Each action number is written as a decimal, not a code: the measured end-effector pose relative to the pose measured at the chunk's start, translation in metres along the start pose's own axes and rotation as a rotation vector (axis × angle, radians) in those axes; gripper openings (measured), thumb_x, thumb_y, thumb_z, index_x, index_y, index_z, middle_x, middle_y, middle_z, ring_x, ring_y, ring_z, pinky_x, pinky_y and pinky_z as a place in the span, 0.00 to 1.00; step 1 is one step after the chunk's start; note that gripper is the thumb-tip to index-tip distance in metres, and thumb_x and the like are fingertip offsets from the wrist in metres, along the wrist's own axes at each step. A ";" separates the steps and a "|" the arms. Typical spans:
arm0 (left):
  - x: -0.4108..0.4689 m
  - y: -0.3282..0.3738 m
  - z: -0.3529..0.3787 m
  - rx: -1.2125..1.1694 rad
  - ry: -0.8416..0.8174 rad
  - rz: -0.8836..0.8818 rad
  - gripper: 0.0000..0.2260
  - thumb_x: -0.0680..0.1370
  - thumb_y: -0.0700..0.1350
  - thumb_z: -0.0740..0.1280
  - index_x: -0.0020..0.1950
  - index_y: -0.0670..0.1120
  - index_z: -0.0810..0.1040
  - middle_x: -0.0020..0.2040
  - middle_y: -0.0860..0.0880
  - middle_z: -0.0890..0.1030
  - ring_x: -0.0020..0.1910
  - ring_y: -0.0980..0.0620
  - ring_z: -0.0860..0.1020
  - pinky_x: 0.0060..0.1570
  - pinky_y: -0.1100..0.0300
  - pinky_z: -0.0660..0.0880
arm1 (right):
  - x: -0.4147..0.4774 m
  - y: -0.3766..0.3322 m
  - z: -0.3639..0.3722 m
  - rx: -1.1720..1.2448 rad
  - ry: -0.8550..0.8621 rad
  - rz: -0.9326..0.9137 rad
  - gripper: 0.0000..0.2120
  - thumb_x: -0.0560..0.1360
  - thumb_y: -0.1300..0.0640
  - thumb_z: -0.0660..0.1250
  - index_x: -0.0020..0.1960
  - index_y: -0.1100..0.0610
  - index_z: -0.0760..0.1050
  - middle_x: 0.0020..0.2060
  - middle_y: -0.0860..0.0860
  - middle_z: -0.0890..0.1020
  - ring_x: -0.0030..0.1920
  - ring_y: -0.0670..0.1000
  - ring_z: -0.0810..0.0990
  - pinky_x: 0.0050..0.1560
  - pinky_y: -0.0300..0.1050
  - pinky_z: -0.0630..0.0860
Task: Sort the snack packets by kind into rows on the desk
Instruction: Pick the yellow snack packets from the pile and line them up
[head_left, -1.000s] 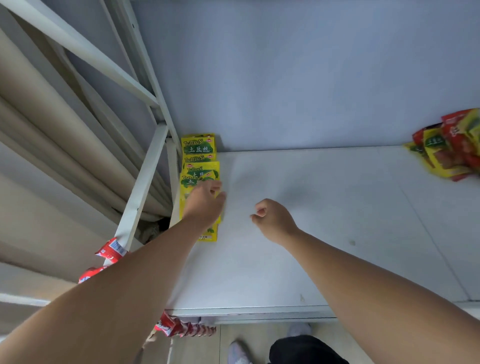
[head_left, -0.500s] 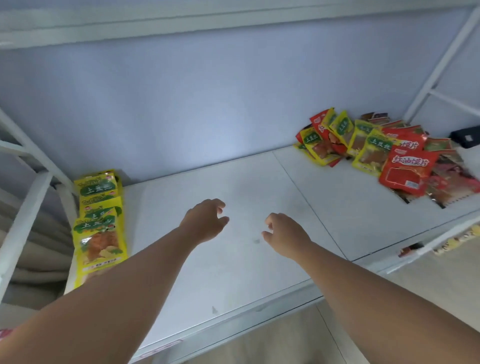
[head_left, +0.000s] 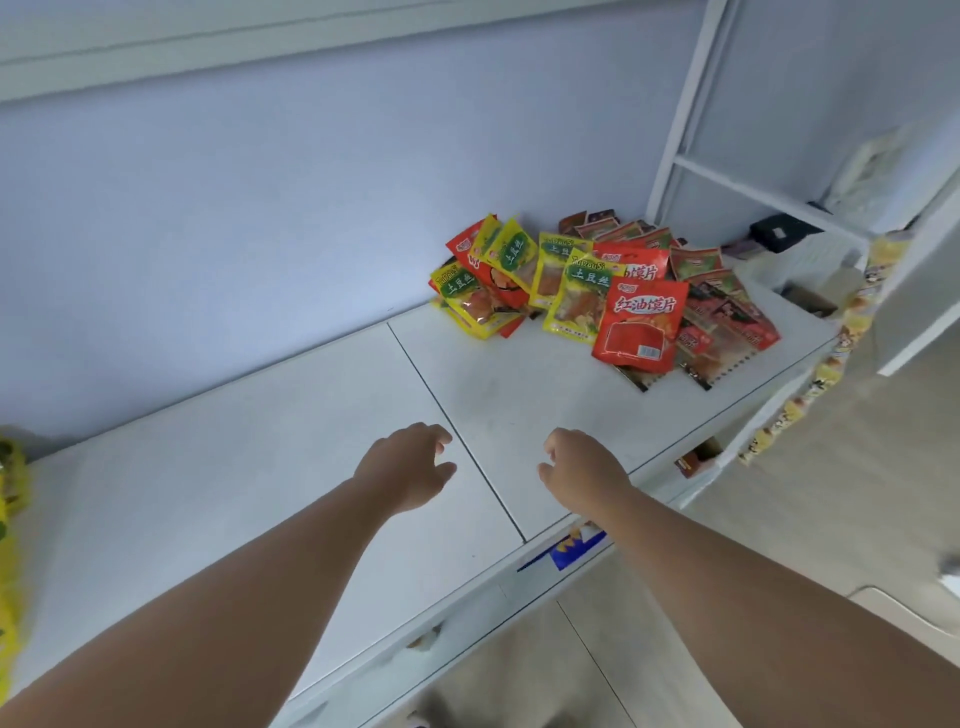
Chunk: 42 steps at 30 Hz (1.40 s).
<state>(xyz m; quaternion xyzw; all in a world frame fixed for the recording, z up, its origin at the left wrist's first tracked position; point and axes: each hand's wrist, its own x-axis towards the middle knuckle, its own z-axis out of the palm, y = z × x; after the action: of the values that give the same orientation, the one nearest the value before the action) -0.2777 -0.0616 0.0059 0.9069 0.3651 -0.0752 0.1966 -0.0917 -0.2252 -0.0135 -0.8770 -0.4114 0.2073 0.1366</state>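
Two bare forearms extended forward side by side, backs of hands up: left hand (head_left: 402, 467) with fingers loosely curled, holding nothing; right hand (head_left: 584, 467) likewise loosely curled and empty, a gap between the two.

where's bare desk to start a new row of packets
The desk is bare from the yellow row at its left edge, across the seam, up to the pile. The left hand and right hand hover over that stretch. Crowded at the far right, where the pile fills the corner.
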 end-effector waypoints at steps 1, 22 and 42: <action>0.006 0.003 0.001 0.013 -0.011 0.007 0.19 0.82 0.55 0.64 0.72 0.55 0.72 0.65 0.57 0.78 0.64 0.52 0.77 0.64 0.54 0.72 | 0.004 0.003 -0.003 0.002 0.000 0.010 0.17 0.80 0.53 0.63 0.68 0.55 0.73 0.58 0.51 0.79 0.53 0.51 0.79 0.48 0.44 0.75; 0.194 0.080 -0.035 -0.233 -0.030 0.101 0.18 0.80 0.55 0.68 0.69 0.51 0.76 0.61 0.54 0.81 0.60 0.52 0.80 0.61 0.50 0.77 | 0.144 0.045 -0.097 0.454 0.164 0.245 0.21 0.78 0.55 0.68 0.64 0.69 0.76 0.60 0.63 0.82 0.58 0.63 0.80 0.56 0.56 0.77; 0.355 0.172 -0.038 -0.621 0.144 -0.227 0.12 0.75 0.50 0.76 0.52 0.47 0.78 0.41 0.52 0.80 0.38 0.52 0.79 0.36 0.54 0.79 | 0.287 0.104 -0.136 0.752 0.003 0.186 0.26 0.79 0.57 0.69 0.75 0.61 0.68 0.71 0.56 0.75 0.64 0.54 0.77 0.45 0.37 0.70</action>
<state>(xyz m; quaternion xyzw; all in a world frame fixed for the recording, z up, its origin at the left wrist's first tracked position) 0.0978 0.0654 -0.0072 0.7602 0.4823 0.0823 0.4275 0.2079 -0.0761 -0.0089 -0.7996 -0.2250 0.3538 0.4299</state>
